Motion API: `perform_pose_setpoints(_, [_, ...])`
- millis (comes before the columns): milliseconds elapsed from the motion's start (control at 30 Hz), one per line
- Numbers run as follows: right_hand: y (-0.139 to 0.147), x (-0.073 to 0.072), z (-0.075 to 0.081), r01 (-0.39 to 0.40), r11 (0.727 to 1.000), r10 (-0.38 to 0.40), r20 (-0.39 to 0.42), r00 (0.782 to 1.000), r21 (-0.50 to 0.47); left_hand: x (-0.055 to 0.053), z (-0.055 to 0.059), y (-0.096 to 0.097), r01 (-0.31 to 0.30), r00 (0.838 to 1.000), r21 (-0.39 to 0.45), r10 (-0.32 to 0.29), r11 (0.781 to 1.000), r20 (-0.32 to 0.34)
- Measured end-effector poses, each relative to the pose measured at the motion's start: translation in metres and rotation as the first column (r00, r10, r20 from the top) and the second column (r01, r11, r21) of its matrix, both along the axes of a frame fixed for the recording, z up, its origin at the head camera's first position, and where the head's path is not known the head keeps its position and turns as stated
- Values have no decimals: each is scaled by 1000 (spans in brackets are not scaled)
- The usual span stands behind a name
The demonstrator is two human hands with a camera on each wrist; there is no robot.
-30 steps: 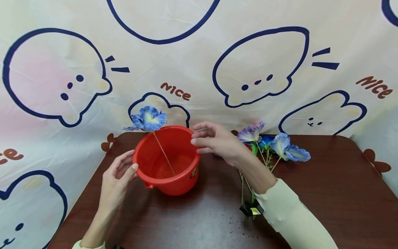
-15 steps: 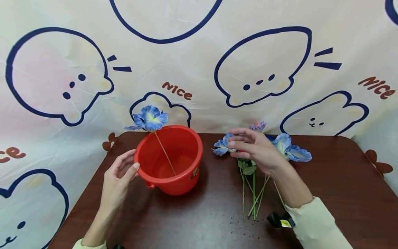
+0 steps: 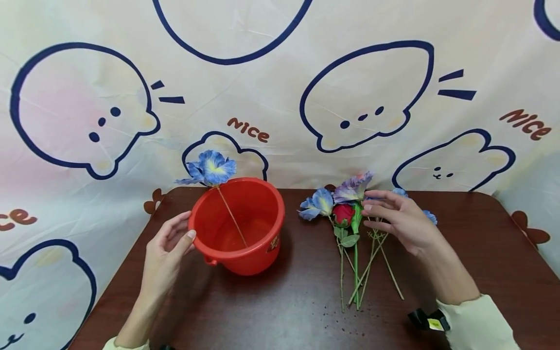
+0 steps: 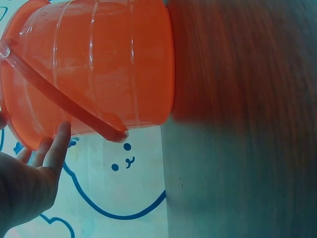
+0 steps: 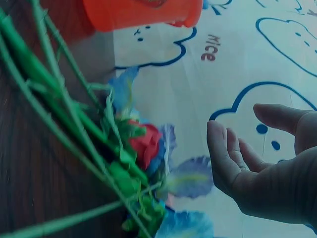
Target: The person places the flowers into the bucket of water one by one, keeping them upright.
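Note:
A red bucket [image 3: 245, 262] stands on the table with one blue artificial iris [image 3: 214, 167] in it, its thin stem leaning against the rim. My left hand [image 3: 163, 250] rests at the bucket's left rim, fingertips and thumb tip against the outside. In the left wrist view those fingers [image 4: 58, 144] are fairly straight beside the hanging handle [image 4: 64, 101]. My right hand [image 3: 404, 218] hovers over the heap of artificial flowers, fingers loosely bent, holding nothing. The heap has a red rose [image 3: 343, 214], a purple iris [image 3: 352, 188] and a blue iris [image 3: 321, 201]; my right hand partly covers other blue blooms.
Long bare stems [image 3: 356, 287] point towards the near edge of the dark wooden table [image 3: 245, 316]. Small dark crumbs [image 3: 343, 330] lie near their ends. A printed cloth [image 3: 280, 97] hangs behind the table.
My right hand has left the bucket's right rim and moved right, over the flowers. My left hand and the bucket have stayed in place.

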State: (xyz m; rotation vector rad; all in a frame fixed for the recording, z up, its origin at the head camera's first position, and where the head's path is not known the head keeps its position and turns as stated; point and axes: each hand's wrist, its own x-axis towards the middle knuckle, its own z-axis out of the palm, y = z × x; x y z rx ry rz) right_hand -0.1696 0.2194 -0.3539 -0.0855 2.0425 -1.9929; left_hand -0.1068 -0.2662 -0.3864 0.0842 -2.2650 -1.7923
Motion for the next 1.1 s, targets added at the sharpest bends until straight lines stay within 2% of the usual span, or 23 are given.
perform_pose_setpoints(333, [28, 2, -19, 15, 999, -16, 15, 1000, 36, -1, -2, 0, -3, 1000, 11, 3, 1000, 13])
perform_pose_setpoints(633, [49, 4, -32, 24, 998, -25, 17, 1000, 56, -3, -2, -1, 14, 1000, 28, -13, 1000, -27])
perform_pose_setpoints(833, [60, 13, -38, 65, 998, -66, 66, 996, 19, -3, -1, -1, 14, 999, 27, -13, 1000, -33])
perform_pose_setpoints(1100, [64, 20, -54, 84, 996, -83, 127, 988, 4, -3, -1, -1, 6, 1000, 15, -6, 1000, -14])
